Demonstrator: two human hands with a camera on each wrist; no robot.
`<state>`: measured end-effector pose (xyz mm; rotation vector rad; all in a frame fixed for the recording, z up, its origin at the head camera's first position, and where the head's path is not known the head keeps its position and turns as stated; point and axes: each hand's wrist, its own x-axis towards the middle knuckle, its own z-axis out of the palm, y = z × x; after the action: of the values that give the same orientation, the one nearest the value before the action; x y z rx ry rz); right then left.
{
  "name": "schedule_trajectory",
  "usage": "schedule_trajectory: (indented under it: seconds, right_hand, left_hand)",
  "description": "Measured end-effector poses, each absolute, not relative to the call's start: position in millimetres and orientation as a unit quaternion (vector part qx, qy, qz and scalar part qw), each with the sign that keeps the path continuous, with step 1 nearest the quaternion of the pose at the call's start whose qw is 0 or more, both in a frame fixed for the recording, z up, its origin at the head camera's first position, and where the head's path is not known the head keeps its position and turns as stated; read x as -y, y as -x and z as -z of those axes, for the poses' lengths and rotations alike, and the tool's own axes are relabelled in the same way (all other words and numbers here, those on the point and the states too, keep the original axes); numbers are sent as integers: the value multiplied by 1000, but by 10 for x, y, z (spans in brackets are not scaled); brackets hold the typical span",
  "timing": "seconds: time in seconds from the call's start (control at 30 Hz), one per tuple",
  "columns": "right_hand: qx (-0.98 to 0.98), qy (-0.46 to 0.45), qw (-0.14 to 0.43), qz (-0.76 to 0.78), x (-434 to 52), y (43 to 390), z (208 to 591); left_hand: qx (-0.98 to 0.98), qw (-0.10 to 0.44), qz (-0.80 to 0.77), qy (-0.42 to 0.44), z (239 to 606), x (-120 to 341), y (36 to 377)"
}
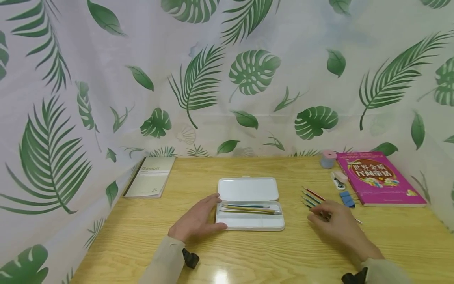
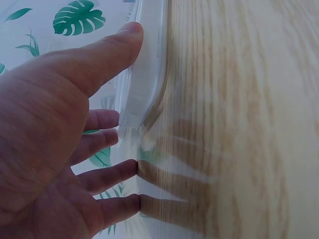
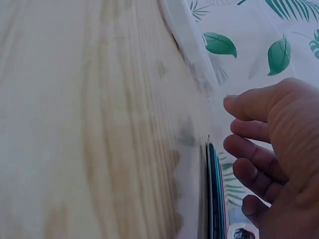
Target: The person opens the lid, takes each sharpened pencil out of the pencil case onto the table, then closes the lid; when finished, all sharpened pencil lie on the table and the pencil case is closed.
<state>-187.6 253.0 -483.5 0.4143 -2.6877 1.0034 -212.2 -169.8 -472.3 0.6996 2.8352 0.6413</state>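
White open case [image 1: 248,197] holding three pencils [image 1: 248,208], left grip [image 1: 196,219] released against it, right grip [image 1: 335,221] relaxed

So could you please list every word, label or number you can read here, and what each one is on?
"Gambit": cover of the grey notebook.
"世界金典 民间童话", partly blurred, my best reading: cover of the pink book.
Smaller print on both covers is too small to read.
Both wrist views show no text.
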Motion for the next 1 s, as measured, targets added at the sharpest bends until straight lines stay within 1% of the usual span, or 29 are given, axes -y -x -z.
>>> schedule_trajectory:
  seconds: [0.23, 0.3, 0.47, 0.63, 0.8, 0.93, 1.0]
  right_hand:
    - [919, -166, 108, -342, -2373, 1975, 4802]
    - [919, -176, 114, -335, -2324, 2003, 4792]
    - [908, -221, 151, -323, -2169, 2091, 4775]
    - [894, -262, 166, -322, -2008, 2190, 4758]
    - [896, -276, 152, -313, -1857, 2230, 4780]
    - [905, -294, 128, -281, -1725, 2236, 4823]
    - [907, -306, 126, -260, -1678, 2241, 4854]
  left_hand:
    - [-946, 74, -210, -235, 4732, 1668, 2145]
    - [-946, 76, -208, -235, 4732, 1665, 2150]
    - [-947, 79, -211, -229, 4699, 1674, 2148]
    - [-947, 74, -213, -229, 4664, 1681, 2151]
    - [-945, 80, -214, -232, 4680, 1681, 2136]
    - [-946, 83, -214, -228, 4704, 1695, 2126]
    - [-946, 84, -214, -228, 4717, 1701, 2124]
